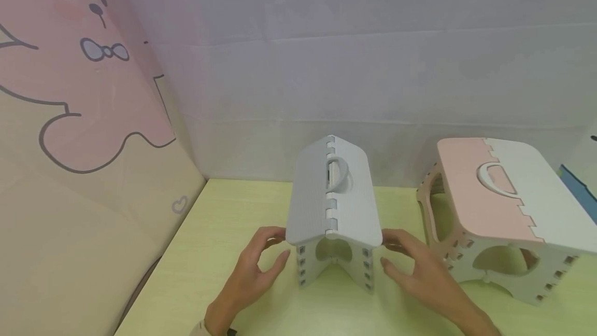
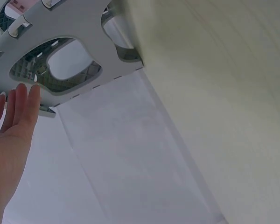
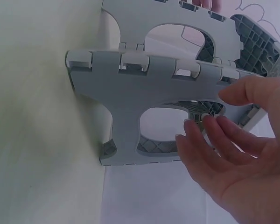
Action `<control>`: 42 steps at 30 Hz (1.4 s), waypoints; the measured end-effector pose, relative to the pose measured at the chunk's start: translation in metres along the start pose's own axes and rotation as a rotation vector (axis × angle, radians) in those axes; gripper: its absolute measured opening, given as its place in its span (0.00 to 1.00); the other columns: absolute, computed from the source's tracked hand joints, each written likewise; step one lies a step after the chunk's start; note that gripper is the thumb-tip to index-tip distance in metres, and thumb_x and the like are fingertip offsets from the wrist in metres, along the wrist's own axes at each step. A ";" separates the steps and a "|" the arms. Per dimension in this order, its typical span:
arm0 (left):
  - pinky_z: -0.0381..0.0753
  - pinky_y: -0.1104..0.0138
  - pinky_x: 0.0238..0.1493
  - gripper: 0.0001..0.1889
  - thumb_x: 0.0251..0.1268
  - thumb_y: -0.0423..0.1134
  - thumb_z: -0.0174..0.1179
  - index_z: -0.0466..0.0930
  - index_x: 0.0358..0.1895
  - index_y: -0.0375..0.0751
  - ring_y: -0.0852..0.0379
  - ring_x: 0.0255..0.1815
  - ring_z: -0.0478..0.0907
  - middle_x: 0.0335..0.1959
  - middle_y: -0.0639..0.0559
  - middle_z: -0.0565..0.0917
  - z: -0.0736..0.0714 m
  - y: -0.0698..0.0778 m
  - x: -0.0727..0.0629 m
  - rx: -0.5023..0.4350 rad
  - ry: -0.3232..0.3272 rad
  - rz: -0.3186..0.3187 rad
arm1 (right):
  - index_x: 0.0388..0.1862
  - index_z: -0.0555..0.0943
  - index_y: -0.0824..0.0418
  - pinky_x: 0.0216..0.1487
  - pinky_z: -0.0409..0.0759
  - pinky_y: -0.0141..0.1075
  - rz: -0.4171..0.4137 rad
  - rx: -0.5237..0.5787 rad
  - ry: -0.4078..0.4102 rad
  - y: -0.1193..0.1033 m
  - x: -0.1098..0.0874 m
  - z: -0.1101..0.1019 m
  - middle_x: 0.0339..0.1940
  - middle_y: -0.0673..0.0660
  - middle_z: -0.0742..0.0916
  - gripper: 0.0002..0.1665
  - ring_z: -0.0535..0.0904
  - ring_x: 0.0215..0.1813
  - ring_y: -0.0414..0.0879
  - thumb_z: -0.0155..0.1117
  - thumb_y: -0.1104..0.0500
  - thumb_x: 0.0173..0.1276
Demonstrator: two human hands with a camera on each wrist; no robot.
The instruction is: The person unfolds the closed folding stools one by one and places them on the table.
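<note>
A grey and white folding step stool (image 1: 310,191) stands half folded on the table, its top raised along the hinged middle like a roof. My left hand (image 1: 254,271) is at the stool's left side, fingertips by the lower edge of the top. In the left wrist view its fingers (image 2: 19,109) are straight, beside the opening in the side panel (image 2: 109,63). At the stool's other side is my right hand (image 1: 420,274), thumb and fingers apart. The right wrist view has its loosely bent fingers (image 3: 200,144) near the side panel (image 3: 126,107); whether they touch is unclear.
A pink and white folding stool (image 1: 466,185) stands unfolded at the right of the table (image 1: 186,279). White cloth (image 1: 373,82) hangs behind, and a printed cloth (image 1: 93,211) borders the left. A blue item (image 1: 578,191) shows at the far right.
</note>
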State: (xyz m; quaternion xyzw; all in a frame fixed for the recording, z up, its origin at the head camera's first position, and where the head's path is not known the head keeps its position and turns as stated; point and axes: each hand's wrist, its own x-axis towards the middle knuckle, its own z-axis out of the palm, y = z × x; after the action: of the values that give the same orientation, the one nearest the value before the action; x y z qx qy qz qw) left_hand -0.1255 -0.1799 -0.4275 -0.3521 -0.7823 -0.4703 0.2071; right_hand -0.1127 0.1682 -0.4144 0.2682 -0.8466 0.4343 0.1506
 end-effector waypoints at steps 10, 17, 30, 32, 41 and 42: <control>0.81 0.68 0.60 0.26 0.59 0.17 0.66 0.76 0.61 0.33 0.53 0.54 0.80 0.54 0.46 0.80 -0.005 0.003 0.003 0.047 0.081 -0.004 | 0.60 0.81 0.56 0.60 0.76 0.21 -0.054 0.002 0.098 0.002 0.003 -0.008 0.54 0.51 0.87 0.34 0.84 0.55 0.41 0.74 0.77 0.56; 0.80 0.69 0.61 0.25 0.58 0.17 0.65 0.76 0.61 0.31 0.53 0.54 0.80 0.54 0.45 0.80 -0.010 0.005 0.006 0.067 0.107 0.014 | 0.58 0.82 0.56 0.60 0.74 0.19 -0.052 -0.035 0.139 -0.001 0.006 -0.012 0.53 0.51 0.88 0.32 0.85 0.54 0.41 0.74 0.77 0.56; 0.78 0.70 0.62 0.23 0.57 0.19 0.63 0.77 0.59 0.28 0.47 0.53 0.79 0.53 0.39 0.80 -0.012 0.004 0.013 0.093 0.167 0.100 | 0.58 0.83 0.58 0.62 0.73 0.19 -0.067 -0.023 0.169 -0.004 0.011 -0.021 0.53 0.53 0.88 0.32 0.82 0.57 0.36 0.73 0.79 0.56; 0.78 0.71 0.62 0.22 0.59 0.20 0.63 0.77 0.59 0.29 0.47 0.53 0.79 0.53 0.39 0.80 -0.013 0.005 0.014 0.096 0.175 0.106 | 0.58 0.83 0.58 0.62 0.73 0.19 -0.079 -0.026 0.178 -0.004 0.012 -0.021 0.53 0.54 0.88 0.32 0.82 0.57 0.35 0.73 0.79 0.55; 0.74 0.70 0.65 0.19 0.64 0.23 0.62 0.78 0.58 0.28 0.48 0.58 0.77 0.54 0.38 0.80 -0.012 0.011 0.021 0.077 0.192 0.116 | 0.59 0.82 0.60 0.65 0.73 0.23 -0.057 -0.007 0.140 -0.008 0.018 -0.028 0.55 0.52 0.87 0.30 0.78 0.62 0.34 0.71 0.78 0.58; 0.74 0.70 0.66 0.18 0.65 0.23 0.62 0.78 0.58 0.28 0.48 0.58 0.77 0.54 0.38 0.80 -0.012 0.012 0.022 0.075 0.194 0.120 | 0.59 0.82 0.60 0.66 0.73 0.23 -0.055 -0.005 0.142 -0.009 0.018 -0.028 0.55 0.53 0.87 0.30 0.78 0.63 0.34 0.71 0.78 0.59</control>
State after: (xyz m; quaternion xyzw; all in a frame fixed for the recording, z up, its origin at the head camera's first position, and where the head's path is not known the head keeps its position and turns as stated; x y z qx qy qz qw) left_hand -0.1314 -0.1792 -0.4008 -0.3431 -0.7530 -0.4594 0.3228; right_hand -0.1217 0.1810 -0.3831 0.2597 -0.8272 0.4458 0.2228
